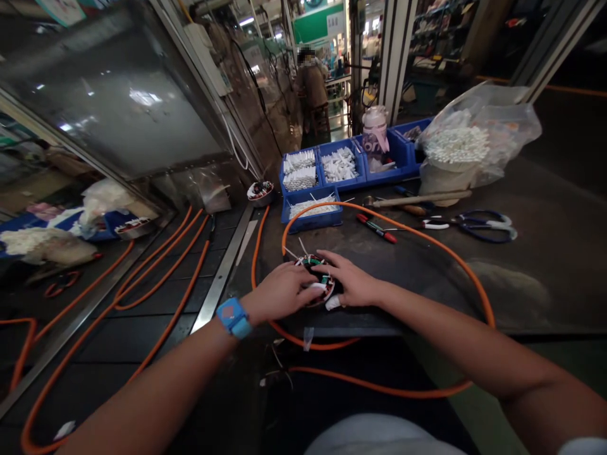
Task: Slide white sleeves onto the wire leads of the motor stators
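1. Left hand (287,289) and right hand (353,279), fingers part-curled, touch a round wired part (326,279) from opposite sides, seemingly to steady it; whether either pinches anything, I cannot tell.
2. The part sits near the table's (417,265) front edge, probably for easy reach.
3. Behind it, a blue tray (317,221) keeps white sticks (313,205) together, likely handy.

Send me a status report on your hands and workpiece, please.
Left hand, right hand: both on round wired part. Part partly covered. Orange cable passes under right forearm.
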Demonstrator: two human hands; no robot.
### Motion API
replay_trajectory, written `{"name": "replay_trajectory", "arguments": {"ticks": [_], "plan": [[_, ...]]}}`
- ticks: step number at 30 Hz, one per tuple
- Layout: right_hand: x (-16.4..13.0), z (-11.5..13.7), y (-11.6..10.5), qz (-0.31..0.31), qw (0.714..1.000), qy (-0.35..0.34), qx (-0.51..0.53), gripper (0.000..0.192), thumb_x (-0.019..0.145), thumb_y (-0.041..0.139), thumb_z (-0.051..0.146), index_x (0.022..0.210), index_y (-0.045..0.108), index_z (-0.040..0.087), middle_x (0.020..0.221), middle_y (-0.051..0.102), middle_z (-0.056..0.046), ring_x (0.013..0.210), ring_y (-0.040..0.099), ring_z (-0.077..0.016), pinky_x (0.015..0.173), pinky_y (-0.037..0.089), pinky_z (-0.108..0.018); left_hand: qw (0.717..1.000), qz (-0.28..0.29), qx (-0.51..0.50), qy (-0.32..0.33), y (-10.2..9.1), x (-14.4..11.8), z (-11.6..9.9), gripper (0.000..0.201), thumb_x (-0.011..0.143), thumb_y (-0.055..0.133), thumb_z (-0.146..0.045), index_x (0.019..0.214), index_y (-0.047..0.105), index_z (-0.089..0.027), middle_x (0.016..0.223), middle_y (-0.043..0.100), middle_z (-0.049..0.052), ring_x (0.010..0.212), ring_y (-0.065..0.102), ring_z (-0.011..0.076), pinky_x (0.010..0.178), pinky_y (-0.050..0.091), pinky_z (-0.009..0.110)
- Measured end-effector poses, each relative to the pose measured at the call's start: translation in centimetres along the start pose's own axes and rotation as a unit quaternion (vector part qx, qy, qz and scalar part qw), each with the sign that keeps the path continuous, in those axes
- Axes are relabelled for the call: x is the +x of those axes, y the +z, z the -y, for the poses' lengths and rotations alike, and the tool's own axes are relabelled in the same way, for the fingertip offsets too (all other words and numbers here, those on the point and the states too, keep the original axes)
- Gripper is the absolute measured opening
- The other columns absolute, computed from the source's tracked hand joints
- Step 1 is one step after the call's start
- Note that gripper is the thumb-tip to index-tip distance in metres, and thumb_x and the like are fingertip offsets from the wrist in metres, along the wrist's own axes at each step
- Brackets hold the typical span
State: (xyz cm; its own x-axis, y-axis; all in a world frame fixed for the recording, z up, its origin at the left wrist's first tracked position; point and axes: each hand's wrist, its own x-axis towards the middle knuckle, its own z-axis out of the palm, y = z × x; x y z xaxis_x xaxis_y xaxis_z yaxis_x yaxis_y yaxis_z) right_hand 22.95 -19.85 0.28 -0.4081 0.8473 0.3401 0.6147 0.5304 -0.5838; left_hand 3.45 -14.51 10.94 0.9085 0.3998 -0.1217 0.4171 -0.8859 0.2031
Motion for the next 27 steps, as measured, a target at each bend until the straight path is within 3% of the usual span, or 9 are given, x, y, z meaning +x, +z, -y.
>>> {"name": "replay_trajectory", "arguments": {"ticks": [4, 9, 12, 18, 21, 25, 27], "plan": [[0.0, -0.7, 0.7, -0.029, 0.999, -0.021, 0.033, 0.081, 0.065, 0.071, 0.055, 0.132, 0.043, 0.020, 0.147, 0.023, -0.016, 0.133, 0.026, -0.0283, 0.106, 0.028, -0.045, 0.996, -0.003, -0.004, -0.085, 0.3, 2.0, -0.7, 0.027, 0.082, 0.054, -0.045, 0.081, 0.065, -0.021, 0.080, 0.067, 0.003, 0.076, 0.061, 0.0188, 0.065, 0.043, 0.028], [-0.2, -0.5, 1.0, -0.048, 0.997, -0.031, 0.048, 0.070, 0.066, 0.071, 0.048, 0.126, 0.048, 0.021, 0.145, 0.026, -0.015, 0.131, 0.030, -0.0276, 0.104, 0.031, -0.043, 0.990, -0.044, 0.029, -0.129, 0.9, 2.7, -0.7, 0.022, 0.077, 0.060, -0.039, 0.073, 0.059, -0.018, 0.076, 0.064, 0.004, 0.069, 0.058, 0.0181, 0.060, 0.041, 0.027], [-0.2, -0.4, 0.8, -0.050, 0.998, -0.026, 0.027, 0.065, 0.066, 0.072, 0.044, 0.123, 0.050, 0.022, 0.145, 0.027, -0.014, 0.131, 0.031, -0.0275, 0.104, 0.031, -0.044, 0.994, -0.020, 0.042, -0.099, 0.7, 2.4, -0.3, 0.020, 0.077, 0.060, -0.036, 0.071, 0.057, -0.018, 0.072, 0.061, 0.003, 0.067, 0.056, 0.0170, 0.060, 0.040, 0.027], [-0.2, -0.2, 0.4, -0.040, 0.999, -0.015, -0.023, 0.056, 0.068, 0.070, 0.043, 0.117, 0.053, 0.022, 0.145, 0.030, -0.012, 0.128, 0.035, -0.0263, 0.102, 0.033, -0.042, 0.998, -0.017, 0.026, 0.060, 0.7, -0.1, -0.8, 0.022, 0.090, 0.042, -0.026, 0.084, 0.061, -0.018, 0.084, 0.059, 0.005, 0.084, 0.053, 0.0172, 0.080, 0.042, 0.031], [-0.1, -0.4, 0.5, -0.044, 0.999, -0.016, -0.020, 0.058, 0.068, 0.070, 0.044, 0.119, 0.052, 0.022, 0.145, 0.029, -0.012, 0.129, 0.034, -0.0265, 0.102, 0.033, -0.043, 0.997, 0.000, 0.030, 0.065, 0.2, -0.9, -0.4, 0.025, 0.083, 0.054, -0.037, 0.099, 0.060, -0.019, 0.094, 0.059, 0.007, 0.092, 0.053, 0.0204, 0.085, 0.042, 0.035], [-0.3, 0.2, 0.3, -0.023, 1.000, 0.002, 0.011, 0.074, 0.065, 0.073, 0.039, 0.131, 0.043, 0.022, 0.147, 0.025, -0.013, 0.132, 0.029, -0.0275, 0.105, 0.030, -0.044, 0.998, 0.002, 0.026, 0.054, -0.8, -1.4, 1.9, 0.061, 0.067, 0.073, -0.035, 0.120, 0.048, -0.020, 0.118, 0.054, 0.010, 0.111, 0.049, 0.0251, 0.096, 0.039, 0.041], [-0.7, 1.2, 0.1, -0.040, 0.998, 0.032, 0.019, 0.081, 0.065, 0.072, 0.034, 0.136, 0.035, 0.021, 0.147, 0.024, -0.014, 0.133, 0.028, -0.0271, 0.106, 0.030, -0.044, 0.999, 0.000, 0.016, 0.047, -0.9, -1.7, 2.9, 0.052, 0.069, 0.071, -0.028, 0.116, 0.050, -0.020, 0.117, 0.055, 0.010, 0.110, 0.050, 0.0236, 0.095, 0.040, 0.040]]}}
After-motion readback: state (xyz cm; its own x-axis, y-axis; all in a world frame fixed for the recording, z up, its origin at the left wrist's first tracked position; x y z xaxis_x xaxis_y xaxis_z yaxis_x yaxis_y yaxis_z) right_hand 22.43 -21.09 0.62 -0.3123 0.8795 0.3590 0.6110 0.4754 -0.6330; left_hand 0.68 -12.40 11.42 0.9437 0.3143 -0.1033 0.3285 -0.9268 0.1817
